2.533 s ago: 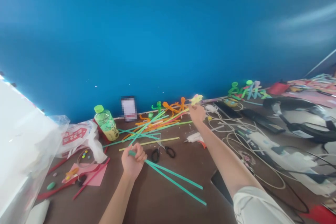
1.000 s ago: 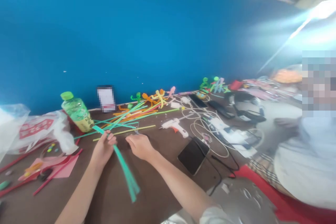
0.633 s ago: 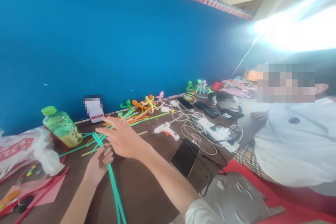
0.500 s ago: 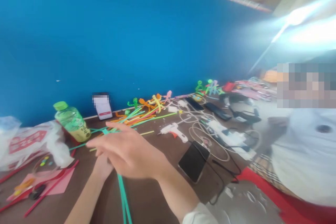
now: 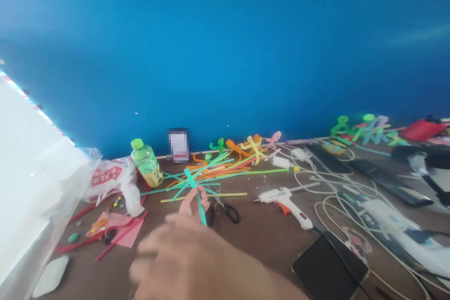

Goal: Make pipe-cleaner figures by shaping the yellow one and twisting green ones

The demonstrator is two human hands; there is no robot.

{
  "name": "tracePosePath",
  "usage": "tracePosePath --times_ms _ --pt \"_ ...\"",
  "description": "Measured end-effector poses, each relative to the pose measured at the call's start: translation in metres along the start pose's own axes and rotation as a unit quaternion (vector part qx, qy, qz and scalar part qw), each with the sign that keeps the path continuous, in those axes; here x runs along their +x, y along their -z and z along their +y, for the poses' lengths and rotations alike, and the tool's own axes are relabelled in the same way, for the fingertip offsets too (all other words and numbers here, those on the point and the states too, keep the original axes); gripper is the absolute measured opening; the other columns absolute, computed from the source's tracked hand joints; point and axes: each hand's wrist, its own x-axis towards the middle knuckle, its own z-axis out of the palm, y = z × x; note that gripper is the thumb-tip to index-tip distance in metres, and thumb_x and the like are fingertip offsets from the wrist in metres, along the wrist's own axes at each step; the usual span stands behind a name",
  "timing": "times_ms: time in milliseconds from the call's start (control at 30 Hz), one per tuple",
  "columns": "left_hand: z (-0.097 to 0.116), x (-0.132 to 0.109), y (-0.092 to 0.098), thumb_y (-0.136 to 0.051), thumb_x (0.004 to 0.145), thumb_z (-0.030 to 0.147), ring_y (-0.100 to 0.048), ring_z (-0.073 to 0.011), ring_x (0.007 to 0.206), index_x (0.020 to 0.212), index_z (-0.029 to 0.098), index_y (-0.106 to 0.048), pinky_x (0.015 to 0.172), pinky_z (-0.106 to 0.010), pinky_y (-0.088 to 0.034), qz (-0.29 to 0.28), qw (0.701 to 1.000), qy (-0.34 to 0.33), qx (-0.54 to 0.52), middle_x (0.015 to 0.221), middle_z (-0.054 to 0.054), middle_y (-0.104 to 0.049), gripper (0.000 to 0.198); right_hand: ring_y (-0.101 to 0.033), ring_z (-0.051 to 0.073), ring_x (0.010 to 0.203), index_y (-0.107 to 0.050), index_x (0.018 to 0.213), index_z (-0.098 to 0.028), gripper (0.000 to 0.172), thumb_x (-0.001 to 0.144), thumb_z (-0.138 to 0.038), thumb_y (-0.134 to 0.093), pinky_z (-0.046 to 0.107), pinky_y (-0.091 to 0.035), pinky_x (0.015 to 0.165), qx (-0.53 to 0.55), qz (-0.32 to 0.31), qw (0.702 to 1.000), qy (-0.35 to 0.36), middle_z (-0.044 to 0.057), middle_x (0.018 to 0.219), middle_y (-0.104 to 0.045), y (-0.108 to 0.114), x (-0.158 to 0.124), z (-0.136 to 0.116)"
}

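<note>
My left hand [image 5: 190, 205] is closed round teal pipe cleaners [image 5: 191, 179], which stick up past the fingers and show again below the thumb. Nearer the camera, my right hand [image 5: 179, 255] crosses in front of the left forearm, its fingers smeared by motion. Scissors [image 5: 225, 209] with black handles lie just right of the left hand. Behind it, loose pipe cleaners [image 5: 214, 173] in green, orange, red and yellow are spread over the brown table [image 5: 260, 248].
A green-capped bottle [image 5: 147, 165] and a plastic bag [image 5: 112, 179] stand left. Small bent figures [image 5: 253, 147] line the blue wall [image 5: 225, 56]. To the right lie a white glue gun [image 5: 286, 202], a dark-screened phone [image 5: 328, 265] and tangled cables [image 5: 318, 206].
The view has swung left, so the co-worker is out of sight. My right hand has come down nearer the camera, uncovering my left hand and the scissors.
</note>
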Motion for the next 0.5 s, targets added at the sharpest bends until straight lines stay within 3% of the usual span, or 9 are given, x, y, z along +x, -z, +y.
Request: tracePosePath --times_ms 67,133,167,267,333,400,500 --pt "0.012 0.0 -0.005 -0.038 0.081 0.029 -0.053 -0.0156 0.056 0.068 0.019 -0.063 0.05 -0.025 -0.047 0.006 0.996 -0.062 0.061 0.059 -0.003 -0.052 0.029 -0.051 0.02 0.102 -0.052 0.107 -0.019 0.025 0.086 -0.025 -0.04 0.038 -0.04 0.086 -0.034 0.02 0.99 -0.137 0.009 0.107 -0.057 -0.002 0.001 0.016" --pt "0.027 -0.004 -0.009 -0.033 0.082 0.037 -0.059 -0.0165 0.068 0.076 0.021 -0.065 0.058 -0.026 -0.048 0.024 0.991 -0.116 0.061 0.068 -0.004 -0.059 0.036 -0.049 0.027 0.104 -0.047 0.115 -0.014 0.034 0.085 -0.028 -0.043 0.042 -0.04 0.081 -0.067 0.051 0.942 -0.326 0.017 0.11 -0.053 -0.006 -0.001 0.036" --pt "0.035 -0.007 -0.012 -0.035 0.082 0.039 -0.059 -0.0153 0.075 0.085 0.021 -0.065 0.063 -0.025 -0.048 0.039 0.989 -0.139 0.042 0.076 -0.004 -0.061 0.035 -0.049 0.029 0.104 -0.045 0.118 -0.013 0.039 0.083 -0.029 -0.046 0.043 -0.04 0.08 -0.065 0.058 0.919 -0.384 0.019 0.113 -0.051 -0.01 -0.002 0.045" --pt "0.054 -0.022 -0.027 -0.052 0.078 0.038 -0.058 -0.0138 0.085 0.104 0.028 -0.058 0.074 -0.026 -0.046 0.085 0.979 -0.187 0.004 0.097 -0.003 -0.06 0.029 -0.057 0.025 0.089 -0.048 0.114 -0.019 0.033 0.086 -0.033 -0.038 0.037 -0.042 0.074 0.099 0.026 0.92 -0.379 0.011 0.099 -0.06 -0.024 -0.001 0.069" --pt "0.06 -0.032 -0.041 -0.058 0.074 0.041 -0.057 -0.0142 0.082 0.109 0.027 -0.056 0.073 -0.025 -0.045 0.104 0.977 -0.185 0.029 0.099 -0.005 -0.059 0.038 -0.057 0.021 0.088 -0.048 0.113 -0.023 0.031 0.088 -0.033 -0.034 0.034 -0.042 0.075 0.203 0.062 0.915 -0.343 0.006 0.094 -0.061 -0.038 0.004 0.077" --pt "0.06 -0.039 -0.055 -0.059 0.073 0.043 -0.056 -0.0143 0.082 0.107 0.024 -0.058 0.073 -0.024 -0.044 0.127 0.972 -0.19 0.06 0.099 -0.005 -0.059 0.04 -0.053 0.02 0.097 -0.046 0.115 -0.023 0.032 0.086 -0.032 -0.037 0.035 -0.04 0.082 0.228 0.135 0.907 -0.327 0.006 0.102 -0.058 -0.052 0.007 0.079" --pt "0.053 -0.047 -0.069 -0.059 0.073 0.042 -0.056 -0.0167 0.085 0.099 0.019 -0.061 0.074 -0.025 -0.043 0.102 0.976 -0.183 0.057 0.096 -0.006 -0.06 0.035 -0.049 0.02 0.103 -0.044 0.114 -0.02 0.031 0.086 -0.028 -0.038 0.034 -0.039 0.085 0.191 0.204 0.908 -0.313 0.009 0.107 -0.054 -0.067 0.002 0.078"
